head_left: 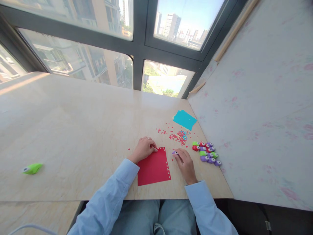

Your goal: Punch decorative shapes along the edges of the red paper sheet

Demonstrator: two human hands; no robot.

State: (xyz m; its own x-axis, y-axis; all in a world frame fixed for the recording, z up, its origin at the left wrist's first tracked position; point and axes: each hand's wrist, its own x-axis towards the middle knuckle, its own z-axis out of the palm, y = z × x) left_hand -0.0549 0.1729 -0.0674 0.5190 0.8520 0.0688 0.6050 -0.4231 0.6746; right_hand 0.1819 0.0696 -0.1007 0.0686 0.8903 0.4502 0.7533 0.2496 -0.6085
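Fingers of left hand (144, 149) pinch red sheet (154, 170) at its top edge; right hand (186, 164) fingers hold small purple object (175, 152) just beside. Sheet's on the counter (85, 137).

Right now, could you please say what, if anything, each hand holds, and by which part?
The right hand holds a small purple punch behind its eye-marked end. The left hand touches the red paper near its top edge; gripping is unclear.

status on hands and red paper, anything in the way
Left hand at red paper's top edge. Right hand holding purple punch, off the paper. Holes along right edge, part of top. Red bits scattered beyond, nothing seen blocking.
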